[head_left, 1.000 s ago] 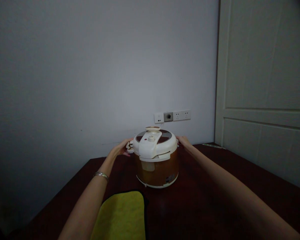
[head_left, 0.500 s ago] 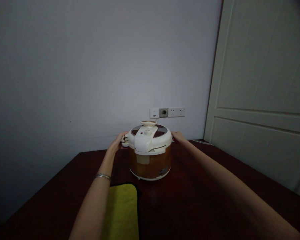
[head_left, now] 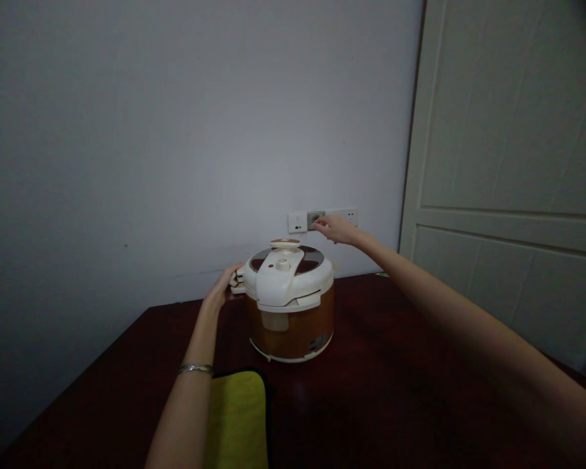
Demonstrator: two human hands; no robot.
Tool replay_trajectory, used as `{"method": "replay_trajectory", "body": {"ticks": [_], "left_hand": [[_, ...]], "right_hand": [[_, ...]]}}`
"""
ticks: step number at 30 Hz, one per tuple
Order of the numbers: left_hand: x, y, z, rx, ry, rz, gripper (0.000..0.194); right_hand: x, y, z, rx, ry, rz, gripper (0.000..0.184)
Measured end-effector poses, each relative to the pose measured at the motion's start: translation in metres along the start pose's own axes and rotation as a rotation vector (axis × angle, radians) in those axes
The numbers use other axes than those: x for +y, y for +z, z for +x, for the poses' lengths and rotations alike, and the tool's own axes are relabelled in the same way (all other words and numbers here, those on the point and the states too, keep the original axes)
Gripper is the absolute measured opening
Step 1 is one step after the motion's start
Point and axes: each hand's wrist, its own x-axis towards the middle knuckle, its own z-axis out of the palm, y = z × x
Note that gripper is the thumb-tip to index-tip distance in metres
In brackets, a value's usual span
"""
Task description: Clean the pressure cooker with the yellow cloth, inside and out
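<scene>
An electric pressure cooker (head_left: 293, 326) with a white lid and a brown-gold body stands upright on the dark red table. My left hand (head_left: 223, 285) is closed around the cooker's left side handle (head_left: 237, 282), its fingertips partly hidden behind it. Above and to the right of the lid, my right hand (head_left: 336, 229) is in the air, apart from the cooker. Its fingers point left and are slightly bent, with nothing visible in them. The lid's top handle (head_left: 286, 243) is below and left of those fingertips.
Wall sockets (head_left: 297, 223) sit behind the cooker, partly covered by my right hand. A yellow cloth (head_left: 239, 417) with a dark border lies under my left forearm. The dark red table (head_left: 381, 391) meets the wall behind and a pale panelled door (head_left: 508, 163) rises at right.
My right hand has left the cooker's right side and moved up and left, in front of the sockets. My left hand stays on the left handle. The view has shifted slightly.
</scene>
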Motion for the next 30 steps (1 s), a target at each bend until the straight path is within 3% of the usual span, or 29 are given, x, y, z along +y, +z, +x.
{"method": "replay_trajectory", "body": {"ticks": [3,5,10,20,26,30], "left_hand": [[0.004,-0.003,-0.001,0.007,-0.03,0.018,0.033],[0.006,-0.006,-0.002,-0.025,-0.032,0.038,0.033],[0.006,-0.011,-0.003,-0.108,0.013,0.06,0.045],[-0.005,-0.01,-0.001,-0.111,0.063,-0.031,0.048],[-0.014,-0.002,0.002,-0.039,0.101,-0.228,0.038],[-0.013,0.001,0.0,0.01,0.13,-0.269,0.03]], "right_hand": [[-0.027,0.01,0.013,-0.161,-0.296,-0.185,0.034],[-0.04,0.02,0.018,-0.22,-0.382,-0.294,0.046],[-0.053,0.045,0.023,-0.314,-0.42,-0.423,0.067],[-0.048,0.07,0.025,-0.349,-0.571,-0.386,0.054],[-0.056,0.074,0.028,-0.381,-0.463,-0.374,0.052],[-0.059,0.079,0.028,-0.342,-0.428,-0.45,0.063]]}}
